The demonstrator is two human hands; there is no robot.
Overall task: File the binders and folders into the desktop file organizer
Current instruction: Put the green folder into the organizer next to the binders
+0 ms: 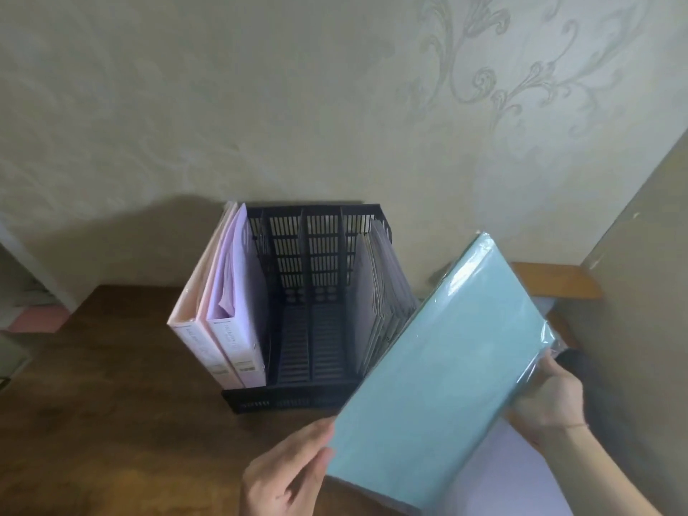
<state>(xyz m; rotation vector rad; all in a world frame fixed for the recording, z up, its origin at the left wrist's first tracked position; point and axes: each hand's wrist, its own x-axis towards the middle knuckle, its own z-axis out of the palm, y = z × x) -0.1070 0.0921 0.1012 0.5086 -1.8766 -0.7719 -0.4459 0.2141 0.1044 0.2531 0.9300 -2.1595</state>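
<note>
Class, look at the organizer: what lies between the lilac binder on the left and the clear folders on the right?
In the head view, two empty slots of the black organizer lie between the lilac binder and the clear folders.

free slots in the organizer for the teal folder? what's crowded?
Two middle slots of the black organizer are bare, between the lilac binder and the clear folders filling the rightmost slot. Left side is crowded: pink binder beside lilac. Both hands hold the teal folder.
</note>
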